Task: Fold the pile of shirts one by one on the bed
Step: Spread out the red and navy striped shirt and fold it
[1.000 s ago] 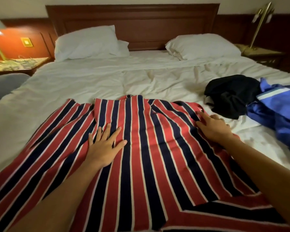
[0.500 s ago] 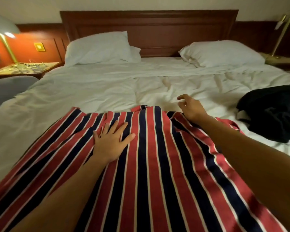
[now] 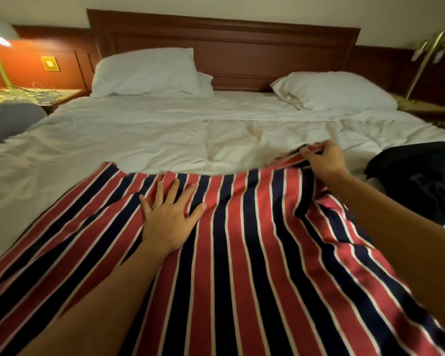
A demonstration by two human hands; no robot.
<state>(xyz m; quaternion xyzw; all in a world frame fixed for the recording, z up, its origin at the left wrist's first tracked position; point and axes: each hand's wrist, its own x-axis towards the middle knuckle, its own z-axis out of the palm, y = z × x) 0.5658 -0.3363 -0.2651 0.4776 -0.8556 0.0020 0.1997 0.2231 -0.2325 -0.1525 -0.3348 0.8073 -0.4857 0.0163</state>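
The striped red, navy and white cloth shirt looks soft and matt, mostly smooth. The white cloth bed cover is matt too, and pretty creased. The dark reddish wooden headboard has a polished, low sheen. By the bed's right edge, the black cloth garment is dull, and the brass-coloured metal lamp stem is shiny.

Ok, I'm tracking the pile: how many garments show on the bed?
2: the striped shirt spread out in the foreground, and a black garment at the right edge. Others may lie out of frame.
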